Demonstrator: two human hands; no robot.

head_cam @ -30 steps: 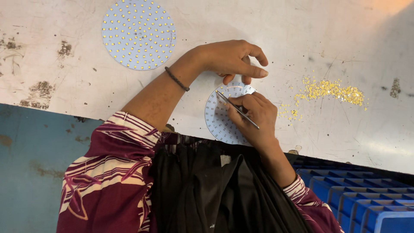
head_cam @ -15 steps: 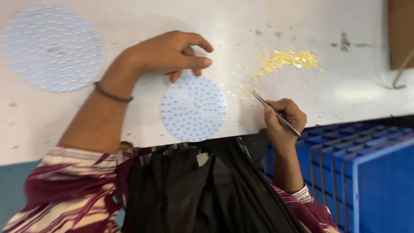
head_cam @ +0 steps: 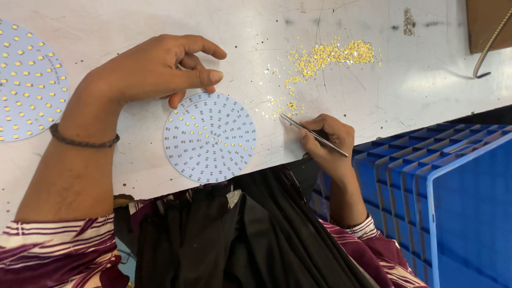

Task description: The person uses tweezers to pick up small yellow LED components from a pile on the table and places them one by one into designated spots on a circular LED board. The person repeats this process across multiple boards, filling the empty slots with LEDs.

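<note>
A round white circuit disc [head_cam: 209, 137], partly filled with small yellow chips, lies at the near edge of the white table [head_cam: 133, 21]. My left hand [head_cam: 154, 69] rests at the disc's upper left rim, thumb and fingers curled, fingertips touching the edge. My right hand [head_cam: 328, 140] grips thin metal tweezers [head_cam: 313, 135] whose tip points up-left into a scatter of loose yellow chips [head_cam: 325, 54] right of the disc.
A second round disc [head_cam: 26, 80] full of yellow chips lies at the far left. A blue compartment crate [head_cam: 453, 186] stands below the table edge on the right. A brown board [head_cam: 488, 21] and a metal hose [head_cam: 490, 42] sit at the top right corner.
The view has shifted, so the disc now sits left of centre. My right hand moved off the disc to the right, bringing the tweezers to the loose chips. My left hand stays at the disc's rim.
</note>
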